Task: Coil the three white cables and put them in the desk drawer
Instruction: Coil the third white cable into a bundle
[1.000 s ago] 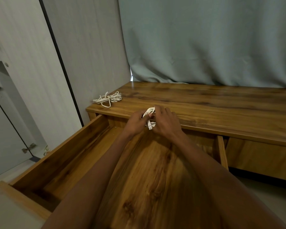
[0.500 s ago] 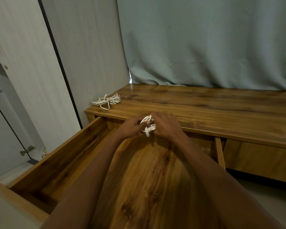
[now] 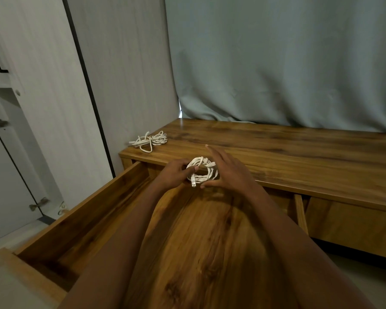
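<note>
Coiled cable (image 3: 202, 171) in left hand (image 3: 175, 173)

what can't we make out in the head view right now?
- Drawer floor: mostly hidden by both forearms, so any cable already inside can't be seen.
- Pile on the desk: too tangled to tell if it is one cable or two.
- Coil: its left side is covered by the left hand.
- Right hand: palm side faces away, so contact with the coil is unclear.
</note>
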A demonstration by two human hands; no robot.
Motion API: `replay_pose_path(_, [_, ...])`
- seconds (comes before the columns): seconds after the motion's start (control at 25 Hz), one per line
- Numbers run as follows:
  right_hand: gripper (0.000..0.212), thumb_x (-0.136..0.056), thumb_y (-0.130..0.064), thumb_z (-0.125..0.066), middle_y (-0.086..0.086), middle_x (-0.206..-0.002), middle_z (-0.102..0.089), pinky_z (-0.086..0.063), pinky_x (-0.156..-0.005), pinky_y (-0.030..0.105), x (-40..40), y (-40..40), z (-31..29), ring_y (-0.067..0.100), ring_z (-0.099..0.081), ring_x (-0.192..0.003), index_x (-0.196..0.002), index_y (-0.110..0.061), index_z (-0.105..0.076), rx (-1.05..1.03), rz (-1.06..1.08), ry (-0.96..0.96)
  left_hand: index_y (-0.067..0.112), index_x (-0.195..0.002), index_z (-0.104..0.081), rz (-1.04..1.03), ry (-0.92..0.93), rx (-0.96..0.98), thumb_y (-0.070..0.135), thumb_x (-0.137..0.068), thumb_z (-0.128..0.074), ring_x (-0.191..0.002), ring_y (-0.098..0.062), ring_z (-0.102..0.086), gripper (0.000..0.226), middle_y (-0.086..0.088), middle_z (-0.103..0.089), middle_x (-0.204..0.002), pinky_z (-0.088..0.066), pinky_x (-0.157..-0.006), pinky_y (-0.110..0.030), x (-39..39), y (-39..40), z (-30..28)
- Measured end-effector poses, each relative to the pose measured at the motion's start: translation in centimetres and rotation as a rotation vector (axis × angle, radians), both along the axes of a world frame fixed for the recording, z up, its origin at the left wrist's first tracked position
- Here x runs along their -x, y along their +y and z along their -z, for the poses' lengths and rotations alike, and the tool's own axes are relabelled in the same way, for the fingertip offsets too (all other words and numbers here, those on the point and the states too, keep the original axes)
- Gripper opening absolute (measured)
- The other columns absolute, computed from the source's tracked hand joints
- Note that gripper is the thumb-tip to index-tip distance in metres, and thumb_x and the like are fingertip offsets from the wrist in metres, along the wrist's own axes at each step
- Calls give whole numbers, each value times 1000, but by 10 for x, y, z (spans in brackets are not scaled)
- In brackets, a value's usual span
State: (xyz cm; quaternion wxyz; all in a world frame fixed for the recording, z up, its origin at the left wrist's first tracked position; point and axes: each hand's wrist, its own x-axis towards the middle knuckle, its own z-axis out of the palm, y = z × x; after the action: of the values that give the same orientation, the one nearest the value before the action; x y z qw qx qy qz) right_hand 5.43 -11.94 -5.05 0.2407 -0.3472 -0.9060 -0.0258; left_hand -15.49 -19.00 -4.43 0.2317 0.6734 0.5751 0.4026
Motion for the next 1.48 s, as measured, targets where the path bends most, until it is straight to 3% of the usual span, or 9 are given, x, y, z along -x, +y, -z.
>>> replay_pose_path(0.12, [110,-71,-76,-69,-3,-158,-40,-47,-101,40,-3,-1,-2,22,-49,-136,-159,-38,-14,98,-18,69,12,-119,-69,-27,41,-17,36,-99,-60,-77,-23,-73,33,-8,-74,-93,-62,-68,-38,2,1,0])
replay_pose_path(0.24, [106,-78,-50,-83,-2,-149,-52,-52,-100,36,5,-5,3,14,-60,-122,-157,-45,-12,452,-136,307,8,-113,-66,-46,44,-33,34,-100,-58,-76,-26,-73,31,-12,-73,-92,-62,-68,-43,5,2,1])
replay_pose_path(0.36, [82,-91,-14,-74,4,-143,-51,-56,-90,26,16,-9,4,0,-63,-108,-157,-29,-28,758,-245,649,14,-114,-58,-121,-30,-39,32,-97,-62,-80,-20,-73,25,-7,-71,-99,-62,-65,-36,10,-1,1])
replay_pose_path(0.44, [52,-98,-9,-63,11,-138,-59,-56,-73,18,22,-14,-3,1,-69,-92,-147,-17,-48,841,-220,774,18,-116,-57,-135,-73,-49,30,-95,-65,-83,-16,-73,26,-4,-72,-102,-60,-63,-28,13,-2,-2])
replay_pose_path(0.76, [30,-100,-18,-48,8,-109,-77,-58,-93,50,31,-6,-14,31,-74,-100,-118,-17,-72,1140,-167,865,17,-113,-70,-145,-61,-78,30,-92,-70,-85,-19,-73,25,-4,-76,-96,-61,-68,-36,26,-5,-9])
replay_pose_path(0.88, [25,-98,-32,-62,8,-106,-78,-61,-88,45,35,2,-19,22,-74,-97,-114,-16,-74,1144,-184,718,18,-110,-73,-138,44,-52,32,-92,-69,-83,-19,-72,23,-2,-75,-94,-59,-67,-37,31,-6,-14])
replay_pose_path(1.04, [26,-90,-13,-70,12,-101,-78,-58,-81,43,54,8,-19,23,-73,-91,-115,-11,-70,1081,-203,633,12,-104,-71,-149,-25,30,41,-97,-60,-75,-16,-70,32,-5,-73,-89,-56,-60,-22,40,-9,-24])
replay_pose_path(1.28, [22,-91,-9,-68,4,-88,-77,-60,-63,32,86,21,-21,13,-73,-72,-112,-15,-67,1018,-71,851,14,-119,-63,-590,-98,-92,26,-103,-51,-83,-14,-64,23,-2,-70,-103,-56,-75,-32,93,6,-17])
replay_pose_path(1.48, [22,-95,-12,-66,9,-93,-79,-60,-59,29,114,39,-13,16,-74,-77,-117,-9,-67,1106,-115,816,5,-118,-62,-868,-69,-52,24,-101,-49,-86,-20,-61,28,-8,-69,-110,-47,-68,-32,156,41,-14])
